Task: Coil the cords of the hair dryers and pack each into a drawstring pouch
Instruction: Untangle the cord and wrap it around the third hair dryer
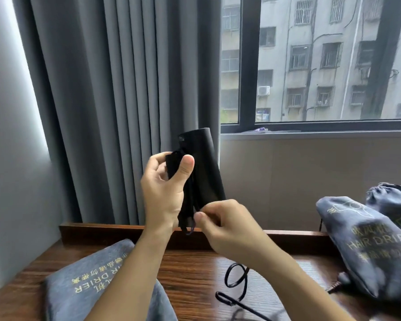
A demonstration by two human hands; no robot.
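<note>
My left hand [164, 188] grips the black cylindrical plastic hair dryer [205, 165] upright above the wooden table [190, 269]; my right hand [227, 224] pinches its black cord [237, 282] (trailing loose).

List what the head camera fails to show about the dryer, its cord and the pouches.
- Hair dryer: its lower end is hidden behind the left hand and right hand.
- Cord: runs out of the bottom edge; the plug is unseen.
- Flat pouch: cut off by the bottom edge.
- Full pouches: cut off by the right edge; contents hidden by the cloth.
</note>
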